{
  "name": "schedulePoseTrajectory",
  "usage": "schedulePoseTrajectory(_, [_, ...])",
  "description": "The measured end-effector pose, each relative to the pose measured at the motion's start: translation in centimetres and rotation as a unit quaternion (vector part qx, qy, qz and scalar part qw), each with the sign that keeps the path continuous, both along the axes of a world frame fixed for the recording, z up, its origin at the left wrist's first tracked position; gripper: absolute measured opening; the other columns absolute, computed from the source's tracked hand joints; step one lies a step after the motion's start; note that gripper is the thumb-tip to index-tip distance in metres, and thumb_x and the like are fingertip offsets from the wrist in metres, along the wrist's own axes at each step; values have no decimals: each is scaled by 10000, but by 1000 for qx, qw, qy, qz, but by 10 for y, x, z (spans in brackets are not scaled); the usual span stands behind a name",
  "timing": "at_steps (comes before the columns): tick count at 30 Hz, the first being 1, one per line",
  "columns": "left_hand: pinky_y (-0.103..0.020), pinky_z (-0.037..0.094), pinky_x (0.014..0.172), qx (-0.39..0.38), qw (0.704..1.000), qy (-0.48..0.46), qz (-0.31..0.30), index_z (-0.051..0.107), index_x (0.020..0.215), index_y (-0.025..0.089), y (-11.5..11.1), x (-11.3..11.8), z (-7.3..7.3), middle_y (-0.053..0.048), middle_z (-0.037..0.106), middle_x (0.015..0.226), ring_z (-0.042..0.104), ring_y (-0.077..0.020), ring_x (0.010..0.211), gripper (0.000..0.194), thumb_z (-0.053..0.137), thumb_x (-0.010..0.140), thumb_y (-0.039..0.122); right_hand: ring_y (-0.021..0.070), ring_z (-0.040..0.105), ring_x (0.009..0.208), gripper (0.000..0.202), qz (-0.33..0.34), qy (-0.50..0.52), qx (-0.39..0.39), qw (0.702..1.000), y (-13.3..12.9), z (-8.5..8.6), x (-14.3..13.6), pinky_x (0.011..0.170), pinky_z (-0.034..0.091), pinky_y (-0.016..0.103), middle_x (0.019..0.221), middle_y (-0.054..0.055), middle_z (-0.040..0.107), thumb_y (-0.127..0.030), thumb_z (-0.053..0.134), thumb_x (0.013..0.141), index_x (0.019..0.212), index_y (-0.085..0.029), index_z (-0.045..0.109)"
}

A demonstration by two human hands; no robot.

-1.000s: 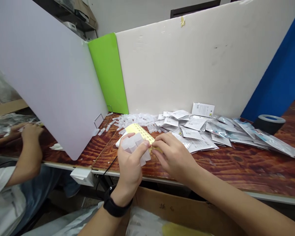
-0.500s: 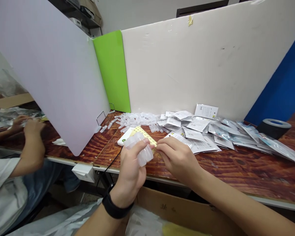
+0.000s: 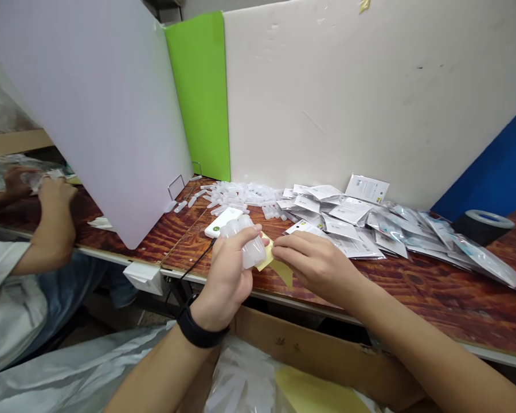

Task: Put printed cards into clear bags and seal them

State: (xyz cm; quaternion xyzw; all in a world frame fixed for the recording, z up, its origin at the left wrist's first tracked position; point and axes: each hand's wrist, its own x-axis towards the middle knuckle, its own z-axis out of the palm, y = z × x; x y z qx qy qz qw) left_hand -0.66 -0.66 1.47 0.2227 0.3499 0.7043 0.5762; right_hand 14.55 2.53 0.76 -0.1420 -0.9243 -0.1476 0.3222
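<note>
My left hand [image 3: 234, 269] is closed around several translucent plastic tubes [image 3: 253, 251] held in a bunch, their ends sticking out past the thumb. Close on its right, my right hand [image 3: 312, 258] has its fingers pinched on a bent yellow sheet [image 3: 284, 272]. Part of that sheet lies behind the tubes and the fingertips. Just beyond my left hand sits a white flat device [image 3: 223, 221] with a green mark and a black cable.
Loose translucent tubes [image 3: 236, 195] cover the back of the wooden table. Printed packets [image 3: 348, 212] pile up to the right, near a black roll [image 3: 481, 226]. Below the edge stands an open cardboard box [image 3: 309, 350]. Left of a divider [image 3: 112, 126], another person's hands [image 3: 54, 189] work.
The yellow sheet has come off the white device and shifted right, now bent at my right fingers. My left hand still holds the tubes. The view has tilted down.
</note>
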Motion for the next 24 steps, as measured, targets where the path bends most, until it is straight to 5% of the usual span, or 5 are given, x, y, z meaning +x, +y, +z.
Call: schedulePoseTrajectory(24, [-235, 396, 500, -36, 997, -8, -72, 501, 630, 159, 6, 0, -6, 29, 522, 563, 516, -107, 489, 188, 681, 583, 128, 168, 654, 788, 194, 35, -51, -150, 987, 4, 6, 9, 659, 504, 257, 914, 84, 688, -111, 453, 906, 861, -179, 628])
